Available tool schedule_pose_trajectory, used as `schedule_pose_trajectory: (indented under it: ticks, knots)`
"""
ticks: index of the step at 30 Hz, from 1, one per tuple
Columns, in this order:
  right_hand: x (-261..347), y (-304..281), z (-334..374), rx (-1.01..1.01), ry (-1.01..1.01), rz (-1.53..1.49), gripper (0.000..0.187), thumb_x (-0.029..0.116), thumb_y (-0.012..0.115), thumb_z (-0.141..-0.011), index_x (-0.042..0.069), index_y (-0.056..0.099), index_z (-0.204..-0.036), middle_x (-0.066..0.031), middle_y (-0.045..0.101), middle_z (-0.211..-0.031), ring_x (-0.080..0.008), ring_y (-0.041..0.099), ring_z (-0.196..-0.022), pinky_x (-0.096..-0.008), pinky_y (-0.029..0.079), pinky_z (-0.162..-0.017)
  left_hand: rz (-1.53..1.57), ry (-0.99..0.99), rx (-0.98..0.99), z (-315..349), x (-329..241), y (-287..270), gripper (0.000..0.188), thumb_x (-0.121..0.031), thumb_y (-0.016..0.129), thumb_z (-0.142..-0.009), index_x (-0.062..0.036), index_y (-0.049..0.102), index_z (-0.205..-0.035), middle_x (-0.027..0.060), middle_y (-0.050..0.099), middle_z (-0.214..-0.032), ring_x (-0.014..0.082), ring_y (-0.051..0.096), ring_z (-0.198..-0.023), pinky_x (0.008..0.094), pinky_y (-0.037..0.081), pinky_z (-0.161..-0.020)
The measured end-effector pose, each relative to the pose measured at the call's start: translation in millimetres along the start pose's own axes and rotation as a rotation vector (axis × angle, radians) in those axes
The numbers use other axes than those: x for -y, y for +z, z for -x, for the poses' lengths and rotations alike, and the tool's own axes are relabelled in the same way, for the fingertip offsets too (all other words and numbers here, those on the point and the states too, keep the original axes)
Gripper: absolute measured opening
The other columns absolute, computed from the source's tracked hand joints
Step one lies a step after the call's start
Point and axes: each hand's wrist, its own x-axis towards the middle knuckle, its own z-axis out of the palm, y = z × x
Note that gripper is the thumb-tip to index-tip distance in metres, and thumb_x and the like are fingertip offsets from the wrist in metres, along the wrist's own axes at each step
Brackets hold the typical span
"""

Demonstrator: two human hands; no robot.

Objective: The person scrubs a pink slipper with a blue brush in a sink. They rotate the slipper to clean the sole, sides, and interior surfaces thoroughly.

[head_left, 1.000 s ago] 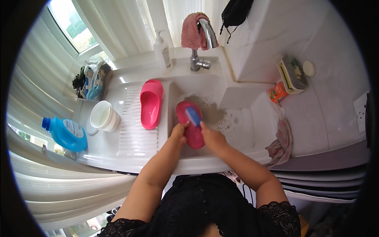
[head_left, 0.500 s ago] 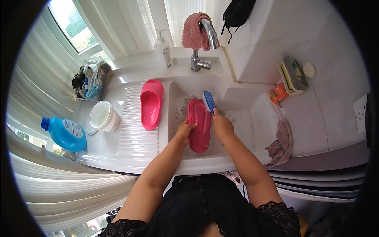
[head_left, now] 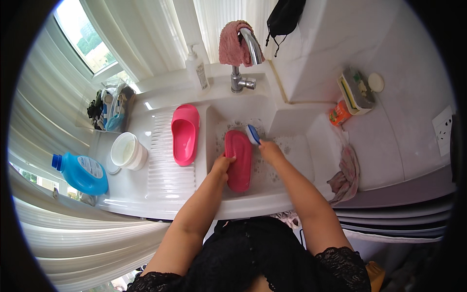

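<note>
the pink slipper (head_left: 239, 160) lay sole-up in the sink (head_left: 292, 127), close to its left wall, with open soapy basin to the right. the left hand (head_left: 222, 165) gripped the slipper's left edge — fingers curled on it. the right hand (head_left: 269, 150) was closed round a blue brush (head_left: 252, 134), seemingly touching the slipper's far end. a second slipper (head_left: 184, 134) rested on the ribbed drainboard (head_left: 165, 177), left.
</note>
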Motion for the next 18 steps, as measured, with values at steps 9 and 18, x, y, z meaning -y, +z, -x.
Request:
schedule_pose_trajectory:
  ticks: [9, 18]
  knots:
    - [26, 4, 46, 0.113, -0.136, 0.13, 0.038, 0.027, 0.044, -0.095, 0.015, 0.05, -0.131, -0.0169, 0.066, -0.097, -0.0363, 0.063, -0.091, -0.0468, 0.05, -0.078, 0.096, 0.016, -0.211, -59, 41, -36, 0.037, -0.001, 0.07, -0.078, -0.0007, 0.056, -0.113, 0.0157, 0.063, -0.107, 0.0288, 0.063, -0.096, 0.0412, 0.052, -0.085]
    - [34, 18, 65, 0.072, -0.318, 0.245, 0.039, 0.028, 0.042, -0.096, 0.02, 0.046, -0.133, -0.0195, 0.066, -0.085, -0.0378, 0.065, -0.079, -0.0496, 0.05, -0.069, -0.002, 0.104, -0.082, -25, 19, -20, 0.044, -0.002, 0.071, -0.078, -0.0058, 0.057, -0.12, 0.0126, 0.064, -0.106, 0.0261, 0.064, -0.094, 0.0402, 0.053, -0.082]
